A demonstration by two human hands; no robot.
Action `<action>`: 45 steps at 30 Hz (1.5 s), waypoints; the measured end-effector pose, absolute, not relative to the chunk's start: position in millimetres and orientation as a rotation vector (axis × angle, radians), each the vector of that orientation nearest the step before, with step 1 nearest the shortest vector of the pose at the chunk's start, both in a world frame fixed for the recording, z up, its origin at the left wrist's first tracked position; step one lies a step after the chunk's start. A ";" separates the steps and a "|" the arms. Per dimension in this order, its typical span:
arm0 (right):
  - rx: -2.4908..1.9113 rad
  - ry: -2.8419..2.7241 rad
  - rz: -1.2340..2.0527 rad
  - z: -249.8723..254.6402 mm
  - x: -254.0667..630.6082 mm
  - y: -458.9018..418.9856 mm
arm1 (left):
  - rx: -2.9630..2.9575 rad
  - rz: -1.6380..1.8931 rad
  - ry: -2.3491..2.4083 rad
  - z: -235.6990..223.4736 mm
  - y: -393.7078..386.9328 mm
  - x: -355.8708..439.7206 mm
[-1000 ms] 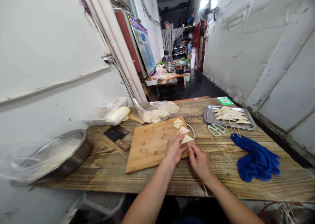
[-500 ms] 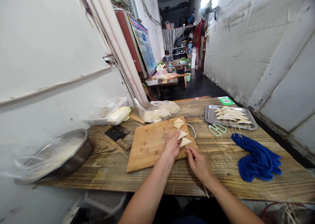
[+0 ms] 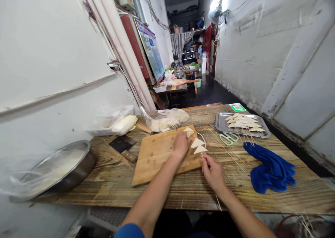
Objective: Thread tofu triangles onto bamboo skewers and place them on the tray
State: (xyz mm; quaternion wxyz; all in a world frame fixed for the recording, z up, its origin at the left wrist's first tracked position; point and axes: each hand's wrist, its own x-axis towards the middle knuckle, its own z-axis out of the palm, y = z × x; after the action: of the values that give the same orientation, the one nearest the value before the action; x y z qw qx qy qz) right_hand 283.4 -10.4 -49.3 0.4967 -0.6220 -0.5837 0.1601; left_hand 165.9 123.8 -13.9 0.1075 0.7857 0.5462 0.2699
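In my right hand point(image 3: 213, 171) is a thin bamboo skewer point(image 3: 218, 202), its lower end sticking out below the hand. Two pale, flat triangular food pieces point(image 3: 200, 149) are threaded near its top, over the right edge of the wooden cutting board point(image 3: 154, 157). My left hand point(image 3: 181, 143) reaches over the board's far right corner, at a few more pale folded pieces point(image 3: 188, 130). Its fingertips are mostly hidden behind the hand, so whether they grip a piece does not show.
Right of the board lie loose skewers point(image 3: 230, 147), green-handled scissors point(image 3: 228, 138), a blue cloth point(image 3: 272, 171) and a metal tray point(image 3: 265, 134) with filled skewers. To the left are a cleaver point(image 3: 121, 143), a cabbage point(image 3: 125, 125), a plastic bag point(image 3: 167, 119) and a metal basin point(image 3: 89, 154).
My left hand has left the skewered triangles and moved up to the pieces at the board's far corner. My right hand still holds the skewer, its two triangles now uncovered.
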 end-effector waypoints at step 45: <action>-1.319 -1.688 0.642 -46.6 230.5 -5.3 | 0.622 1.246 0.873 -27.4 105.3 44.7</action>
State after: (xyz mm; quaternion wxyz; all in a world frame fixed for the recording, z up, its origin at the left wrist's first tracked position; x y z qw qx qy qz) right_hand 230.5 -5.3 -46.6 0.4373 -0.5305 -0.6787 0.2581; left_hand 44.7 105.3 -27.4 0.6810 0.2771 0.3889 0.5552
